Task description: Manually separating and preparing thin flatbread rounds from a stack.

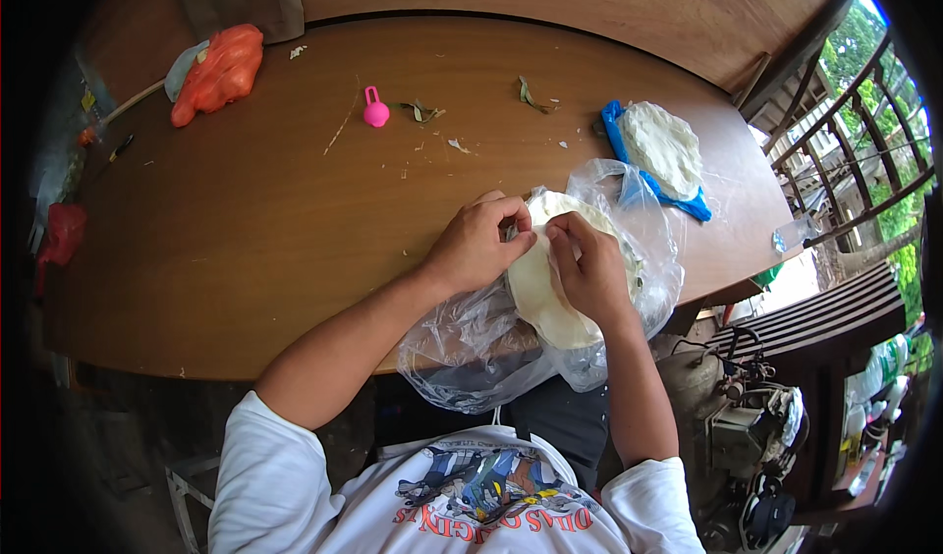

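Observation:
A pale, cream-coloured flattened mass (545, 300), soft like dough or clay, lies on a crumpled clear plastic bag (471, 348) at the table's near edge. Over its upper left part is my left hand (490, 241), thumb and forefinger pinched close together. My right hand (589, 263) is just beside it, also with thumb and forefinger drawn in, above the middle of the mass. Whether either hand grips a bit of the mass is too small to tell. Beyond them, a second whitish lump (661, 149) rests on a blue plastic bag (615, 130).
On the wooden table (280, 222) are a pink plastic scoop (376, 113), dry leaves (527, 96), scraps and an orange-red plastic bag (221, 71). A clear bottle (794, 234) lies at the right edge. Machinery (744, 429) stands below right.

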The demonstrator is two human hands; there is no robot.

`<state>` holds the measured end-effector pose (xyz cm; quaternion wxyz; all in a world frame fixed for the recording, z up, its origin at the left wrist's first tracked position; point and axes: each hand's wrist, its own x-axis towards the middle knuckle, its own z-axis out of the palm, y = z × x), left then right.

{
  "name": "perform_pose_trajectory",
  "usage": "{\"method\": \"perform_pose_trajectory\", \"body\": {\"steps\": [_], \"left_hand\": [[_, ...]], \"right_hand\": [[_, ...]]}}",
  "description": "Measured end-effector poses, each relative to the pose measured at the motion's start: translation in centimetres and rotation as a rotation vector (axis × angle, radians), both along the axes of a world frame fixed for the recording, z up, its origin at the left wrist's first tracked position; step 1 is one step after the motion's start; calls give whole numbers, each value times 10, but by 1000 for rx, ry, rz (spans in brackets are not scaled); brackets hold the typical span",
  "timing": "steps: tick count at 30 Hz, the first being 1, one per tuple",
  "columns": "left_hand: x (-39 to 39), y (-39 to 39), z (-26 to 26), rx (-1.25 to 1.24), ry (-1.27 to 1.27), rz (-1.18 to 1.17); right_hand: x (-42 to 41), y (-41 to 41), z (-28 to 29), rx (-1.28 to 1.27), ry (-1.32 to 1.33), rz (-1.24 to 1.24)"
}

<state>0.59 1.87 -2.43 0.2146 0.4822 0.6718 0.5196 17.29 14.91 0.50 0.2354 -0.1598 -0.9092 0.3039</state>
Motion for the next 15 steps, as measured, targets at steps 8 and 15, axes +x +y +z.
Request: {"method": "perform_pose_trajectory", "body": {"steps": [8,15], "left_hand": [[-4,3,-8,46,-72,-30],[-3,-1,-2,47,-56,-37]], "right_hand": [[3,20,-13,-220,-35,-168],[-4,11,11,-6,-67,-30]]}}
